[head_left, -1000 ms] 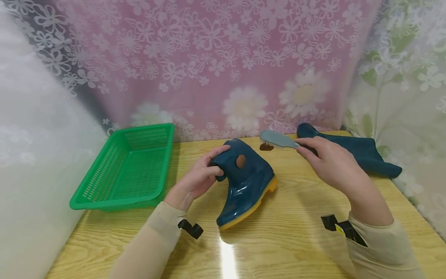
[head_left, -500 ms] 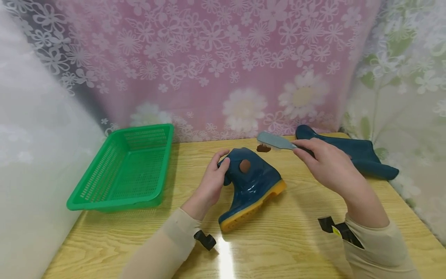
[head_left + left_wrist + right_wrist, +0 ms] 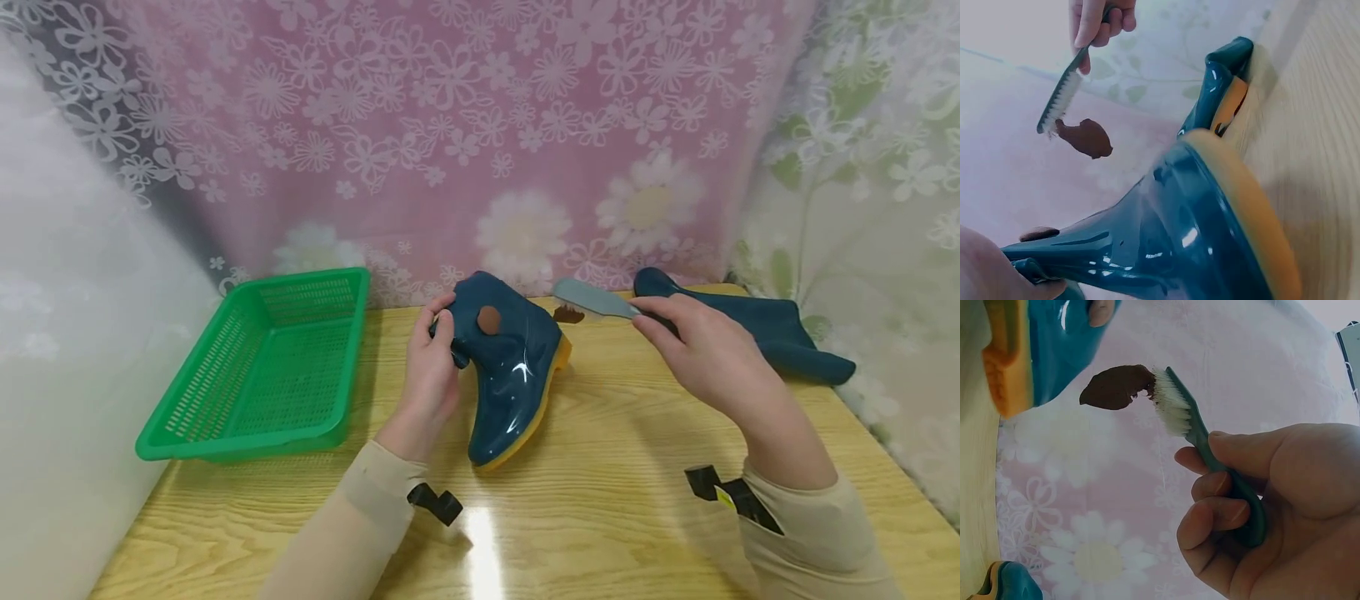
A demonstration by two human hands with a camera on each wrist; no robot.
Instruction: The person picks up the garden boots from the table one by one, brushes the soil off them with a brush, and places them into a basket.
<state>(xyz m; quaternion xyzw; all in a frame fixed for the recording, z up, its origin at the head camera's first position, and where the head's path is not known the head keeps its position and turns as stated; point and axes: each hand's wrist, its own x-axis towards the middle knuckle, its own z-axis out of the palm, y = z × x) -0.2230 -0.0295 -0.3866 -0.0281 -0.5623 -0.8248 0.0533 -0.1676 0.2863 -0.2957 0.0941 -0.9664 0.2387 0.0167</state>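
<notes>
My left hand [image 3: 432, 367] grips a blue rubber boot [image 3: 517, 375] with a yellow sole by the top of its shaft. The boot is tilted, toe toward me, and a round brown patch [image 3: 489, 320] shows on its shaft. To the right, my right hand [image 3: 708, 354] holds a brush [image 3: 1194, 428] by its dark green handle, white bristles facing down in the head view. Stuck to the tip of the bristles is a thin brown clump [image 3: 1113, 387], apart from the boot in the right wrist view.
A second blue boot [image 3: 757, 321] lies on its side at the back right of the wooden table [image 3: 600, 508]. On the left stands a green plastic basket [image 3: 281, 367]. A pink flowered curtain [image 3: 420, 167] hangs behind the table.
The boot first tipped so its sole edge showed more, then my left hand swung it back up and to the left. My right hand with the brush has barely moved.
</notes>
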